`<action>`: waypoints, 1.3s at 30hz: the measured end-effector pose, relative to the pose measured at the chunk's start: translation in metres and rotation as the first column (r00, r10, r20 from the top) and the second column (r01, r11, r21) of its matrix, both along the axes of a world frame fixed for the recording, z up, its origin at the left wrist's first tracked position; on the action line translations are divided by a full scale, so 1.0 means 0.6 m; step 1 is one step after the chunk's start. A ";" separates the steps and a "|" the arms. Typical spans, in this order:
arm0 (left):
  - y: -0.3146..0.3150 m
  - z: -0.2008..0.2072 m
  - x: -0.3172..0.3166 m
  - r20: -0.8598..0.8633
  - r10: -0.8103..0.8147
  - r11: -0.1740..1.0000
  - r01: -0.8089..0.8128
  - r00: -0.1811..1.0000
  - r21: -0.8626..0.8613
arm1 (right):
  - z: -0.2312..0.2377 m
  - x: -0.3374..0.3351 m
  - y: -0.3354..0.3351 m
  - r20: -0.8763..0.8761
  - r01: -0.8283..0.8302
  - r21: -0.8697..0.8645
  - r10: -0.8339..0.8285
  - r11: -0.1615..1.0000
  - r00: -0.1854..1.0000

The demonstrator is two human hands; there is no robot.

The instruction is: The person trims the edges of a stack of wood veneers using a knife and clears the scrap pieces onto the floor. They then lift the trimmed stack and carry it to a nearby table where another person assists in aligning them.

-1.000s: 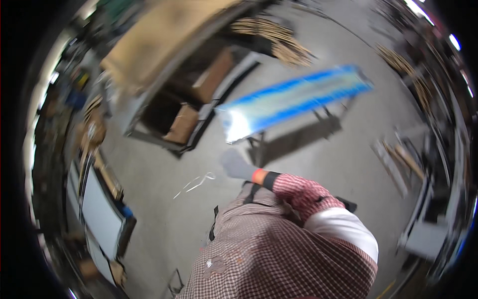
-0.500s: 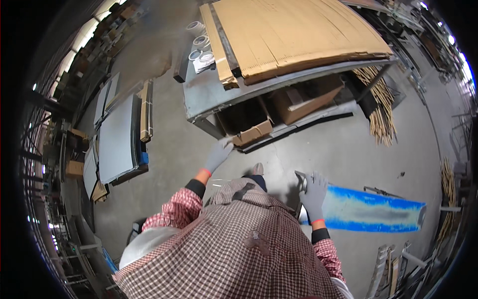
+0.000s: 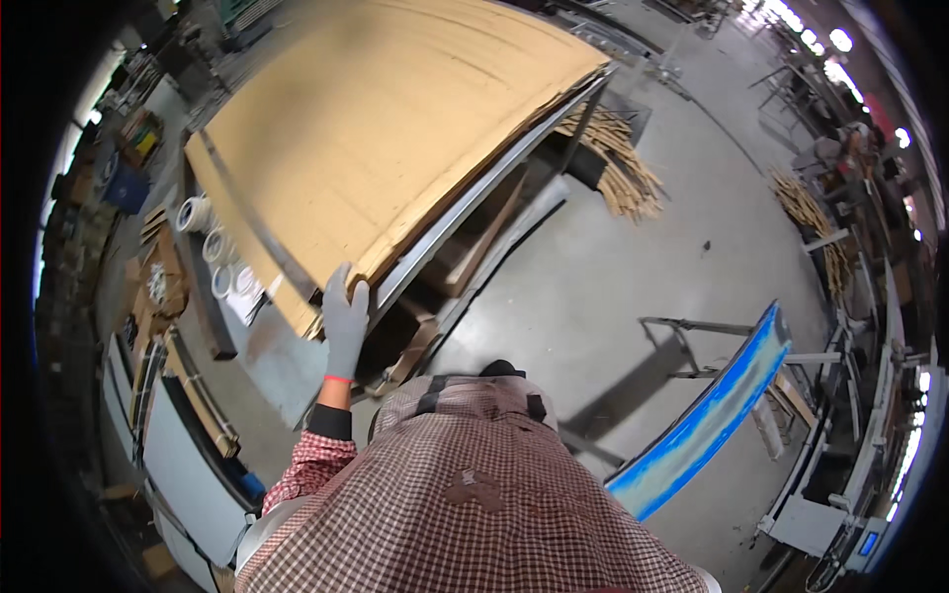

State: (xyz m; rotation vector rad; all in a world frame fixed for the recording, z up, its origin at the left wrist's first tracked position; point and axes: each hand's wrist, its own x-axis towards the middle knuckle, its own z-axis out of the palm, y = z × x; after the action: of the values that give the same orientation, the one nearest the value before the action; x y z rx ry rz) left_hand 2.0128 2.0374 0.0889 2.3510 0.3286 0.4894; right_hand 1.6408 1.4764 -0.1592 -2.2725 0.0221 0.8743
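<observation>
My left hand (image 3: 346, 321), in a grey glove, reaches up to the near corner of a stack of flat cardboard sheets (image 3: 395, 148). Its fingers are stretched and a little apart, with the fingertips against the cardboard's edge. A dark metal bar (image 3: 252, 212) lies along the left side of the stack, just beyond my fingers. Beneath the stack is a metal table (image 3: 450, 229), with open cardboard boxes (image 3: 410, 351) on its lower level. My right hand is out of the picture.
Rolls of tape (image 3: 213, 247) sit left of the stack. To the right, a long blue-and-pale panel (image 3: 707, 420) slants beside a metal stand (image 3: 697, 324). Bundles of thin sticks (image 3: 618, 163) lie beyond the table. Flat grey panels (image 3: 188, 455) are stacked at lower left.
The view has swung right, and the cardboard stack is closer. My left hand has risen from beside the lower box to the stack's corner. My right hand has left the picture.
</observation>
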 end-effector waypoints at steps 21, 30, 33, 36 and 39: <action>-0.004 0.018 0.174 0.254 0.480 0.809 -0.535 0.840 0.241 | 0.201 1.196 0.170 0.244 -0.627 -0.080 0.625 0.775 0.742; 0.235 -0.132 -0.116 -0.029 0.908 0.395 -0.876 0.419 -0.275 | 0.478 1.052 0.588 0.618 -0.831 0.170 0.600 0.529 0.508; 0.310 -0.141 -0.104 -0.063 0.781 0.616 -0.783 0.622 -0.088 | 0.475 0.974 0.661 0.609 -0.895 0.176 0.669 0.409 0.425; 0.375 -0.184 -0.030 -0.248 0.844 0.522 -0.835 0.476 0.172 | 0.453 0.924 0.747 0.478 -0.973 0.107 0.848 0.205 0.231; 0.376 -0.160 -0.015 -0.248 0.863 0.489 -0.852 0.441 0.185 | 0.491 0.877 0.810 0.356 -0.981 0.048 0.915 0.186 0.191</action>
State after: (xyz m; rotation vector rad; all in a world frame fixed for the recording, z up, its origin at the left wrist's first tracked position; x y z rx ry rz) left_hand 2.0038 2.2632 -0.0070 2.1106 1.7582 0.5649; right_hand 2.1668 1.9623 0.1352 -1.8925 -1.7824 1.0344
